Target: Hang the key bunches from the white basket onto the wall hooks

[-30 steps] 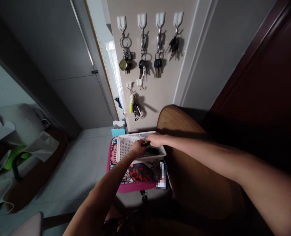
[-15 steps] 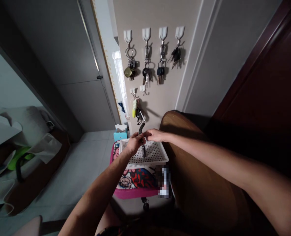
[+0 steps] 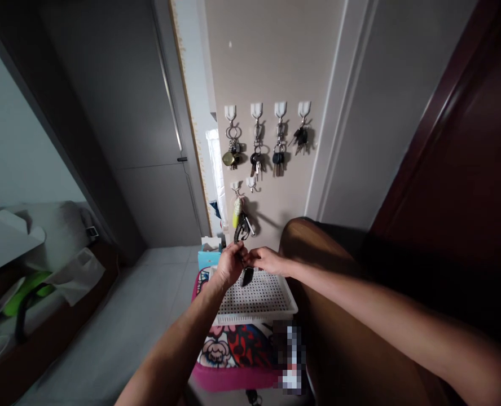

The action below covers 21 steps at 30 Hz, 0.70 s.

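Observation:
Above a white perforated basket [image 3: 271,307], my left hand [image 3: 230,265] is closed around a keychain with a dark braided strap [image 3: 238,232]. The strap curves up out of the fist, and a dark, flat piece [image 3: 247,276] hangs below it. My right hand [image 3: 268,261] comes in from the right with its fingers pinched against the same keychain, touching the left fingers. What exactly lies between the right fingertips is too small to make out. Just beyond, a yellow-green charm [image 3: 237,213] with keys hangs from a small white hook [image 3: 236,186]. Beside it is a bare hook [image 3: 251,183].
Several key bunches [image 3: 256,160] hang on an upper row of white hooks. The basket rests on a pink patterned case [image 3: 229,372]. A blue box [image 3: 208,258] stands behind it, a brown curved panel [image 3: 310,242] at right, and a grey door [image 3: 149,197] at left.
My view has tilted up, so the hooks and basket sit lower in the picture. The keychain has turned in my hands: a dark flat piece now shows below where a metallic piece was.

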### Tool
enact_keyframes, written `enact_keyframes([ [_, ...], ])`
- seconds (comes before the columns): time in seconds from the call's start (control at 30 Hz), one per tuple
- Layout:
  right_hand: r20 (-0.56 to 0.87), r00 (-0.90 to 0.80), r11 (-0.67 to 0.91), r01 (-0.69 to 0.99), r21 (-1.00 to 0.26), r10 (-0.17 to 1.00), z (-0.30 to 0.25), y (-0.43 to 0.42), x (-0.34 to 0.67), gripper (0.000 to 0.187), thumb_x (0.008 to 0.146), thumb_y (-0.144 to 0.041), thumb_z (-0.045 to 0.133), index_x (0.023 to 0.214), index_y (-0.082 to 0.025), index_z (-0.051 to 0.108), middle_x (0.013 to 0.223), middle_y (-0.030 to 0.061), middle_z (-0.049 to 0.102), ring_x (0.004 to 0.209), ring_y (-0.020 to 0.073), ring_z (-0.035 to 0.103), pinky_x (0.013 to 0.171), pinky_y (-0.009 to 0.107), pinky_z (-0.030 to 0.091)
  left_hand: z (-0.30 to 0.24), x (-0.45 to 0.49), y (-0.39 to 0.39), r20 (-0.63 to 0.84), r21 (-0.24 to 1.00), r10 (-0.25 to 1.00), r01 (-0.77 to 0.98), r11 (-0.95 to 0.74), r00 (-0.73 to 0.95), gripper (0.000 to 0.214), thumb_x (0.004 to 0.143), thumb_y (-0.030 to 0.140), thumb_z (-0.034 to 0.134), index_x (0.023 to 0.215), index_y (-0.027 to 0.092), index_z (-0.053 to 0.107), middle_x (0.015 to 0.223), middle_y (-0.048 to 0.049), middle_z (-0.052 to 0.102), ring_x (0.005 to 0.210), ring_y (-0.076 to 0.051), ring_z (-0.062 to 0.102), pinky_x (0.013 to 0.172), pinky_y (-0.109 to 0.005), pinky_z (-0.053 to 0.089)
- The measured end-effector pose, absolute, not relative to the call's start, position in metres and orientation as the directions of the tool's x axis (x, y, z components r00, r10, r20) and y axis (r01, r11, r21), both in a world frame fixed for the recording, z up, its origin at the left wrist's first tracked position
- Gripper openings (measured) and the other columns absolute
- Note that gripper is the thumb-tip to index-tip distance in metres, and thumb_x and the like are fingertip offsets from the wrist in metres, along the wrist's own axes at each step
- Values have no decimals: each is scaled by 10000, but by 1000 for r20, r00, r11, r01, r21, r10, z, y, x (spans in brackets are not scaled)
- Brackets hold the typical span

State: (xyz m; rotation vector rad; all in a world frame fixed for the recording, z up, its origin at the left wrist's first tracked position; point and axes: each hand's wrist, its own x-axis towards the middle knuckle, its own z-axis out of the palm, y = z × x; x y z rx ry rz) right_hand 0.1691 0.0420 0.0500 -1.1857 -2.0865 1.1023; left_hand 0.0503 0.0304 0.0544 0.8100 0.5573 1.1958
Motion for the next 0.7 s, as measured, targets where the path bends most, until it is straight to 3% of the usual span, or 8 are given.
enact_keyframes([
  [0.23, 118, -275, 223, 392, -892, 954, 87, 54, 178, 89, 643, -183, 411, 659, -128, 480, 603, 1, 532, 529, 68, 474, 492, 184, 363, 79, 37, 44, 116, 907, 986, -416, -57, 118, 142, 556, 235, 497, 588, 135, 402, 499, 29, 471, 481, -57, 453, 505, -200, 365],
  [0.4, 226, -114, 253, 408, -877, 967, 121, 75, 189, 99, 624, -185, 433, 656, -127, 506, 553, -7, 522, 464, 60, 439, 438, 172, 351, 104, 41, 60, 221, 973, 970, -90, -212, 99, 106, 525, 131, 507, 622, 130, 465, 556, 21, 507, 529, -58, 464, 526, -183, 365],
  [0.57, 376, 0, 329, 487, -809, 926, 150, 105, 191, 159, 608, -221, 452, 687, -123, 549, 585, 1, 546, 473, 68, 449, 441, 177, 357, 123, 55, 76, 301, 921, 946, 222, -321, 118, 168, 531, 44, 444, 666, 122, 509, 635, 1, 537, 564, -59, 462, 558, -172, 370],
  [0.7, 406, 38, 320, 550, -772, 913, 165, 125, 180, 192, 616, -217, 448, 737, -125, 566, 640, 20, 569, 511, 80, 478, 449, 174, 369, 133, 60, 84, 313, 814, 939, 470, -341, 141, 308, 541, 42, 415, 816, 132, 522, 726, -16, 559, 612, -82, 478, 583, -187, 377],
])
